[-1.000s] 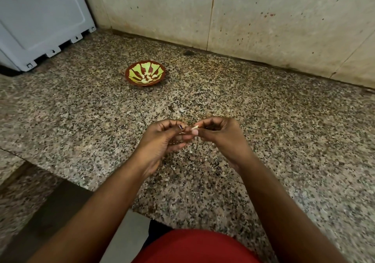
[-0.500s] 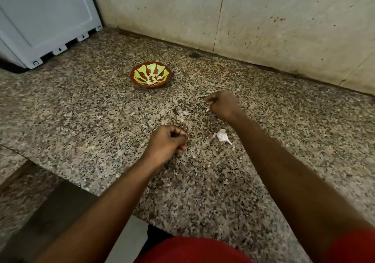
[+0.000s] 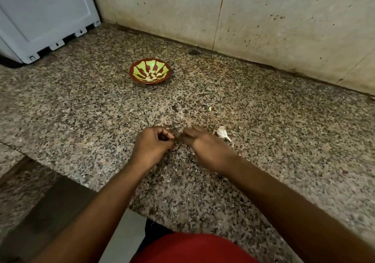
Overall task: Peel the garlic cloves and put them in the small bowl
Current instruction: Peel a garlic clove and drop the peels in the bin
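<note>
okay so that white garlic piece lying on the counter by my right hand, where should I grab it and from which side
Probably pinch the garlic piece across its fat rounded body, coming down from above with the right hand. It lies flat on the granite counter; its thin pointed tail toward the lower right looks too slim to hold.

You are facing the small bowl (image 3: 150, 71) sitting on the surface (image 3: 263, 120), peeled cloves (image 3: 152, 76) lying in it. Nearer you than the bowl and to its right, a garlic piece (image 3: 222, 132) is lying just right of your right hand (image 3: 205, 147); your left hand (image 3: 152, 144) is hovering nearly straight before the bowl.
</note>
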